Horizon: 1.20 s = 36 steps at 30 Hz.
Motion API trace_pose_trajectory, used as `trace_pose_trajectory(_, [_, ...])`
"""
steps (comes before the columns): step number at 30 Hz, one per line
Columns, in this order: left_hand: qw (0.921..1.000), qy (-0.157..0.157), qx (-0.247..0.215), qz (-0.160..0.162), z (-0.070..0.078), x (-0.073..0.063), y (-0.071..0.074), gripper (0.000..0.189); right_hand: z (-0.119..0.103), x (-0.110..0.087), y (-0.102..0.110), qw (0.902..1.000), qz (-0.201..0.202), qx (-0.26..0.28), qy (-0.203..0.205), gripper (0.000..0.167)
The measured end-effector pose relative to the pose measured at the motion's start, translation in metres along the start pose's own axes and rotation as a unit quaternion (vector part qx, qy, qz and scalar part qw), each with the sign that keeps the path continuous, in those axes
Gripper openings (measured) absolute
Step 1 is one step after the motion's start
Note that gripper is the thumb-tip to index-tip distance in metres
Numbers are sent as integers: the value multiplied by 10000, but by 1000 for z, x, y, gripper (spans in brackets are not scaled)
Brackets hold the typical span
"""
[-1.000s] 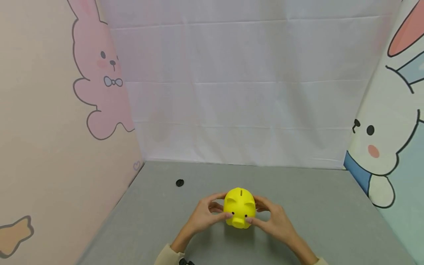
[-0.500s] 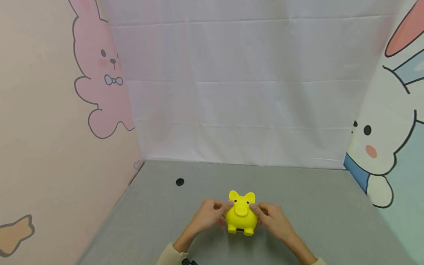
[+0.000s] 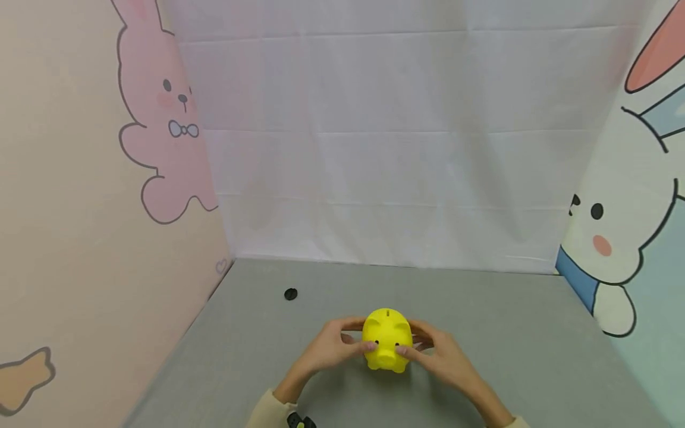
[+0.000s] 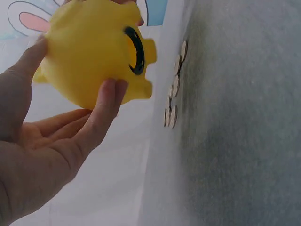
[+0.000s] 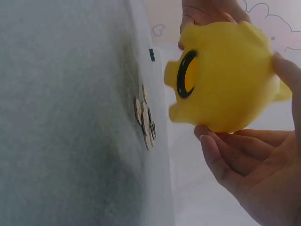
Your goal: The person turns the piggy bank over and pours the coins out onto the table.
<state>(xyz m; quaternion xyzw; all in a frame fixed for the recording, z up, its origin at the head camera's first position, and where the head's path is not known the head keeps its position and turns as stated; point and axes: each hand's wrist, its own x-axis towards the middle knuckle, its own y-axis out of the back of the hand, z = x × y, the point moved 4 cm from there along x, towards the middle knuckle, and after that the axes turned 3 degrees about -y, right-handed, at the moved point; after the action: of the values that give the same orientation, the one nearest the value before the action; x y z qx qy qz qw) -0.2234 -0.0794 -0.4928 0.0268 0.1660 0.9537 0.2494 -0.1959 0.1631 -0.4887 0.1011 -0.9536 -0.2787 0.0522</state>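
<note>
A yellow piggy bank [image 3: 387, 330] is raised over the grey table, its coin slot and snout visible in the head view. My left hand [image 3: 332, 348] grips one side of it, thumb near the eye and fingers behind. From the other side my right hand [image 3: 445, 355] holds it the same way. The wrist views show a round hole with a black rim [image 4: 140, 49] in its underside, between the feet. Several coins [image 5: 144, 117] lie loosely grouped on the table below the bank; in the head view the bank and hands hide them.
A small black round plug [image 3: 291, 294] lies on the grey tabletop [image 3: 481, 309], back and left of the hands. A white cloth [image 3: 385, 148] hangs behind the table. Walls with rabbit drawings stand at left and right.
Half a second ago the piggy bank was tilted back, face and feet toward the head camera. Now it is tipped forward again, slot showing, as one second ago. Both hands turned with it.
</note>
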Motion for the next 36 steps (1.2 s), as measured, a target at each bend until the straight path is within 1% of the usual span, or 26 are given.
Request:
trace_pose_trajectory(3, [9994, -254, -190, -118, 2, -1, 3, 75, -1, -1, 2, 9982, 174, -28, 577, 76])
trace_pose_trajectory(5, [9989, -325, -330, -116, 3, -1, 3, 84, -2, -2, 3, 9948, 290, -41, 978, 83])
trace_pose_trajectory(7, [9987, -394, -314, -52, 4, -1, 2, 88, -2, -2, 4, 9924, 398, -22, 1161, 86])
trace_pose_trajectory(10, [9987, -419, -285, 61, 4, 0, 1, 91, -2, -2, 5, 9903, 449, -46, 1314, 88])
trace_pose_trajectory(16, [9983, -468, -325, 112, 3, 0, -1, 92, -4, -3, 6, 9904, 424, -44, 1311, 90])
trace_pose_trajectory(21, [9980, -591, -207, 109, 5, 0, 0, 93, -4, -1, 6, 9902, 473, -73, 1314, 90])
trace_pose_trajectory(28, [9982, -575, -90, 135, 2, 1, 3, 92, -4, 1, 3, 9883, 436, -114, 1459, 90])
trace_pose_trajectory(32, [9981, -597, -102, 71, -1, 2, 4, 92, -5, 2, 1, 9906, 335, 79, 1321, 89])
trace_pose_trajectory(36, [9985, -541, -120, 40, -3, 2, 9, 93, -7, 5, -3, 9937, 110, 402, 1045, 89])
